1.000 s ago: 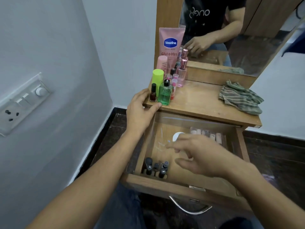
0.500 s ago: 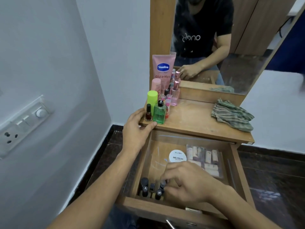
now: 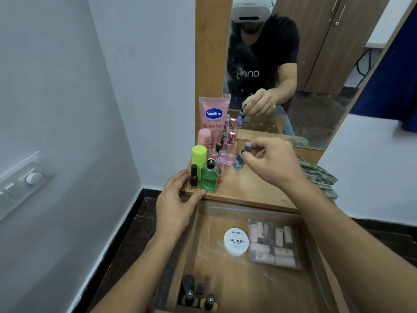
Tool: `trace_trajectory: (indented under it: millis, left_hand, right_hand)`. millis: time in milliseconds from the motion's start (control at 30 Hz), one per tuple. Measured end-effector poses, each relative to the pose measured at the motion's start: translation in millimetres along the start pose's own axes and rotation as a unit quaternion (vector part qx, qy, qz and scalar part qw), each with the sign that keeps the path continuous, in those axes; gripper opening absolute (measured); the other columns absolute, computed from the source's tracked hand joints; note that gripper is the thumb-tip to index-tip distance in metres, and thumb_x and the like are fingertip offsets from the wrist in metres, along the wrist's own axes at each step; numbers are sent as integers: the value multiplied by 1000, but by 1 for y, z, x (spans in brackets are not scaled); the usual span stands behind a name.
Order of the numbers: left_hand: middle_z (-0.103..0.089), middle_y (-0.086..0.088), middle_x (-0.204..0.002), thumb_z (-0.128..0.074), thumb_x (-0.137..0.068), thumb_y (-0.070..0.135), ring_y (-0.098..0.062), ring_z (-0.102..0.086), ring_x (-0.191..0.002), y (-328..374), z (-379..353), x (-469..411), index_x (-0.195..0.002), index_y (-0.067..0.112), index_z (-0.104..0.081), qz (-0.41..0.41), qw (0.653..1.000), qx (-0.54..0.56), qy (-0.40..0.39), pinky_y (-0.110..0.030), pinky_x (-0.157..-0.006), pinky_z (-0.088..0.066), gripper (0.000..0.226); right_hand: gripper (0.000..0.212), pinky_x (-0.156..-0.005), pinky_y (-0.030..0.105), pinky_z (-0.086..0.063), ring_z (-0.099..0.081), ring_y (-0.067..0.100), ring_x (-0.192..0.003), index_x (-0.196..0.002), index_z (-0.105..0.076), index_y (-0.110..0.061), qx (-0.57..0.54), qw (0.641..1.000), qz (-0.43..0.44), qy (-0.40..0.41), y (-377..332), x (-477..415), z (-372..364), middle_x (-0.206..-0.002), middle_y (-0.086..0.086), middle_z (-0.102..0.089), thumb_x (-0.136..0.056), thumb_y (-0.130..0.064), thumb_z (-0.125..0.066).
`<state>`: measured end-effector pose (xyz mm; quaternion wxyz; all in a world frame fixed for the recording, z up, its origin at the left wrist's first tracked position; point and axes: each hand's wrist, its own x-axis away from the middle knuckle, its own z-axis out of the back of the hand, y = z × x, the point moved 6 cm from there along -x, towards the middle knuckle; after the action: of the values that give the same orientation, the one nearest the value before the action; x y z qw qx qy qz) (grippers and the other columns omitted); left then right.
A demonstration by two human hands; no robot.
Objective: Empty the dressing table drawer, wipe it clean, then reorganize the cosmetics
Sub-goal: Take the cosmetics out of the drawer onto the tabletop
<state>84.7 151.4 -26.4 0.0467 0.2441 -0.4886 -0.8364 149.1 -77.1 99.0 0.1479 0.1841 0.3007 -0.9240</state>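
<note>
Closest on my feed is the open drawer (image 3: 180, 256). Three dark-capped bottles (image 3: 196, 292) stand in its near-left corner. Further in, a white round tin (image 3: 236, 241) labelled nail polish lies flat, and a clear box (image 3: 274, 242) of pale tubes sits just beside it toward the drawer's right wall. Up from there, the left hand (image 3: 178, 204) rests on the front-left corner of the counter (image 3: 248, 190), thumb along the front edge, fingers loosely bent and holding nothing. Its fingertips are near a dark nail polish bottle (image 3: 194, 177). Right next to that is a green bottle (image 3: 210, 178) with a black cap, sitting at the front edge. Behind those two there's a lime-capped bottle (image 3: 199, 154), a pink perfume bottle (image 3: 231, 150) and a pink Vaseline tube (image 3: 214, 118), all packed along the counter's left edge back to the mirror frame. The right hand (image 3: 270, 163) is over the middle of the counter. Its thumb and fingertips are pinched tight on the cap of a small bluish bottle (image 3: 239, 160), upright just right of the perfume bottle. It looks clear of the wood, but it's blurry so I can't swear to it. A striped cloth (image 3: 318, 177) is bunched at the counter's right edge, and the mirror (image 3: 316, 64) at the back reflects the hand and bottle.
</note>
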Motion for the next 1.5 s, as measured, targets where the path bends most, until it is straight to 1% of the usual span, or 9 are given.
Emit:
trace_trajectory:
  millis: [167,467,633,833,1000,1100,1233,1400,1500]
  left_hand:
    - [-59,10,-137,-86,-79,27,32,-43,-109,-2,-2,0,-133,13,-66,-6,1000,17,-4,8,-82,-35,59]
    - [-57,19,-138,-85,-79,36,12,-52,-121,-7,-1,-1,-134,19,-66,-14,1000,26,8,-8,-87,-51,60]
    - [-59,12,-138,-85,-79,35,4,-54,-122,-2,0,-1,-133,16,-67,-17,1000,12,9,1,-91,-39,59]
    - [-61,5,-139,-83,-79,40,-7,-55,-129,-2,1,-3,-132,14,-67,-20,999,-22,11,-32,-110,-45,61]
    - [-60,3,-141,-83,-79,38,-9,-54,-129,-1,0,-1,-132,13,-67,-10,999,-39,7,-16,-107,-36,61]
    - [-60,3,-141,-83,-79,37,-8,-54,-129,2,0,-1,-132,13,-66,-10,999,-46,2,-15,-106,-36,61]
    - [-59,3,-142,-83,-80,38,-10,-55,-128,5,2,1,-134,13,-65,-5,999,-48,-4,-21,-108,-40,62]
    - [-60,2,-141,-84,-80,32,-10,-56,-126,9,3,2,-134,11,-65,2,999,-39,-5,8,-86,-30,61]
    - [-59,1,-141,-84,-80,31,-9,-55,-125,9,3,2,-135,10,-64,1,999,-32,-2,11,-79,-29,62]
  right_hand:
    - [13,-69,37,-58,-65,15,-72,-72,-68,-25,48,998,-29,-32,11,-31,-40,-70,-9,-68,-83,-32,-68]
    - [10,-74,36,-59,-66,10,-76,-80,-75,-27,33,998,-45,-36,14,-37,-57,-74,-13,-69,-85,-35,-71]
    - [14,-76,33,-58,-67,7,-72,-83,-79,-22,19,997,-67,-23,15,-26,-51,-69,-13,-70,-86,-36,-76]
    - [12,-73,32,-54,-68,11,-71,-86,-79,-23,37,999,-12,4,-11,57,-18,-76,-8,-74,-86,-33,-73]
    - [11,-59,12,-42,-59,-6,-58,-79,-77,-30,-32,963,-60,-261,-47,175,-39,-71,-23,-70,-77,-41,-76]
    - [29,-65,16,-47,-61,-7,-67,-90,-74,-35,10,932,-48,-359,-52,204,-60,-80,-25,-71,-73,-58,-68]
    - [31,-77,28,-56,-65,2,-84,-95,-72,-32,42,927,-29,-372,-53,205,-71,-81,-18,-71,-75,-56,-66]
    - [28,-73,33,-56,-65,17,-85,-94,-72,-24,77,927,19,-366,-56,202,-81,-84,-5,-72,-78,-44,-60]
    - [28,-71,34,-56,-64,19,-81,-91,-70,-20,76,931,21,-355,-53,199,-79,-82,-1,-71,-77,-41,-56]
